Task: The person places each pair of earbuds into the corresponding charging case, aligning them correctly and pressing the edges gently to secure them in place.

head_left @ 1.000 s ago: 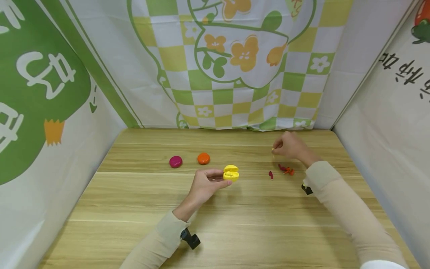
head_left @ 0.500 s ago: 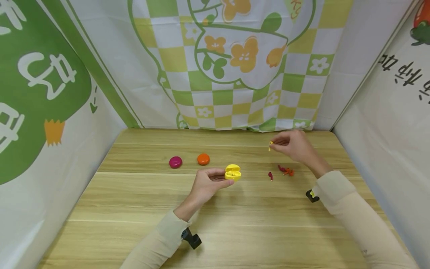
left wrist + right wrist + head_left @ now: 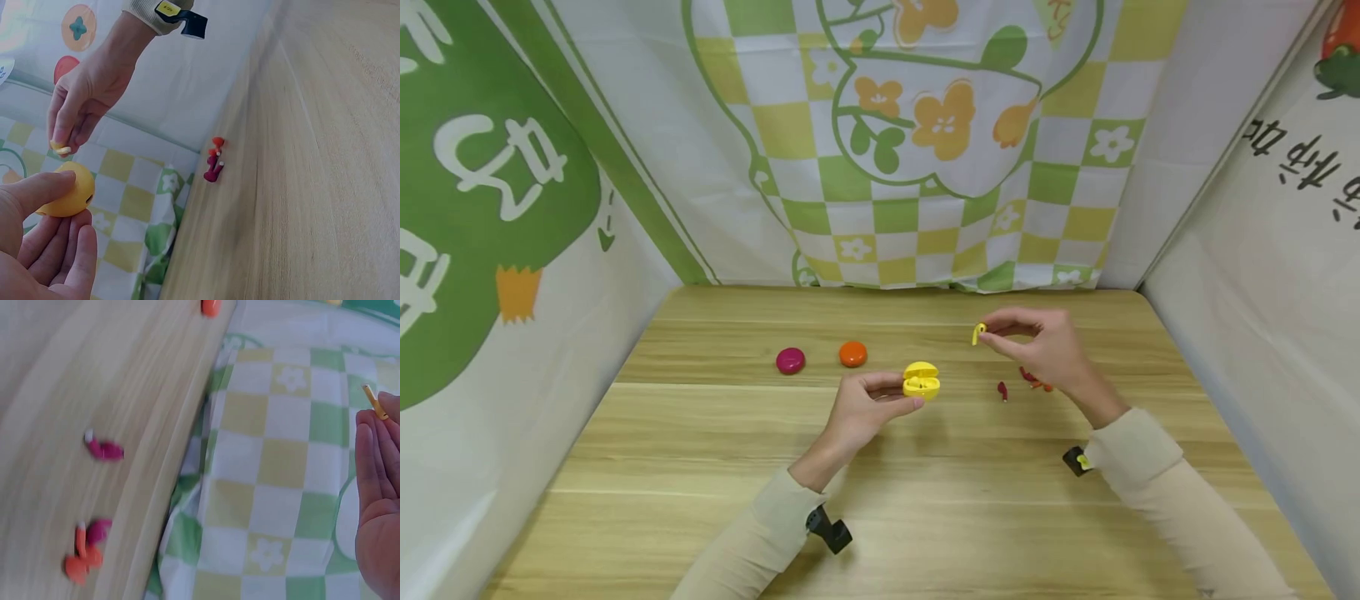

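My left hand (image 3: pixel 867 412) holds a small yellow earbud case (image 3: pixel 921 388) above the table, its lid raised. In the left wrist view the thumb lies over the rounded yellow case (image 3: pixel 70 190) and the fingers lie under it. To the right and farther back, my right hand (image 3: pixel 1045 346) pinches a yellow earbud (image 3: pixel 978 333) between thumb and fingertips, its stem pointing down. The right wrist view shows the earbud (image 3: pixel 375 402) at the fingertips. Inside the case a small dark detail shows, the rest being partly hidden by its front wall.
On the table, a magenta case (image 3: pixel 790 361) and an orange case (image 3: pixel 853 354) lie at left, both closed. A magenta earbud (image 3: pixel 1003 391) lies below the right hand. Beside it, another magenta earbud (image 3: pixel 99 531) touches orange earbuds (image 3: pixel 80 562). A patterned curtain (image 3: pixel 910 233) hangs behind the table.
My right hand has moved left and toward the case with the yellow earbud, which now shows more fully. The left hand has shifted slightly right and up with the case.
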`<action>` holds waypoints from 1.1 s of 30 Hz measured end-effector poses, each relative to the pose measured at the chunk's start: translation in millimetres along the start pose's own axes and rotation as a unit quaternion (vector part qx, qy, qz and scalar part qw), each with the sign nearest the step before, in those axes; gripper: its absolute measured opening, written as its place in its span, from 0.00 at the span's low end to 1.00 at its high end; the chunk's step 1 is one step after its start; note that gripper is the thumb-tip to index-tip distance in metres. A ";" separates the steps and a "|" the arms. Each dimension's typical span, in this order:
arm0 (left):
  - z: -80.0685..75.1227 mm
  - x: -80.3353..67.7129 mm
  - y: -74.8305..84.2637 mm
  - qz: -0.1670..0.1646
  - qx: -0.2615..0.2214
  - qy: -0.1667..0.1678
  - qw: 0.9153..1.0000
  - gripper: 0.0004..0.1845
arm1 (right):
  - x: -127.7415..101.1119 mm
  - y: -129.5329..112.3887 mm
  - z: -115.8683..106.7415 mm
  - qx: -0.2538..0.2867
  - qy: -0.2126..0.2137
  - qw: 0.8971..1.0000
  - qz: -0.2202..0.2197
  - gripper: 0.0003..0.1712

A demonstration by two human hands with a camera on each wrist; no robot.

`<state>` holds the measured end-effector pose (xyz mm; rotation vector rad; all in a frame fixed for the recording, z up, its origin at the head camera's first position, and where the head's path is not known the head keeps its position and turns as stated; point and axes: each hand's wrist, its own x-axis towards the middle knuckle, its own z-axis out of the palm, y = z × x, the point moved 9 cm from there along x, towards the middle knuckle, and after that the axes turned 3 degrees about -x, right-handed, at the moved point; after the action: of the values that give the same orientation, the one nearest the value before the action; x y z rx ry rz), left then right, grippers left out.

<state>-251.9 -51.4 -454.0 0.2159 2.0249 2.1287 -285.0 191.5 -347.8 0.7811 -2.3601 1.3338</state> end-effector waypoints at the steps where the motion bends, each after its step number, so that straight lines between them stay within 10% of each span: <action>1: 0.3 0.0 0.5 0.002 0.000 -0.001 1.000 0.20 | -1.1 -3.9 3.6 0.015 0.002 1.000 -0.015 0.13; 16: 1.4 -0.6 4.0 0.013 0.006 -0.013 1.000 0.20 | -25.1 -37.3 47.8 0.073 0.001 0.985 -0.155 0.12; 33: 0.2 -3.3 4.8 0.018 -0.002 -0.019 1.000 0.20 | -33.8 -47.2 68.3 0.015 0.030 0.980 -0.195 0.18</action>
<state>-248.8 -52.1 -449.1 0.2920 2.0094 2.1334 -230.2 123.5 -368.1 1.1254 -2.0077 1.2066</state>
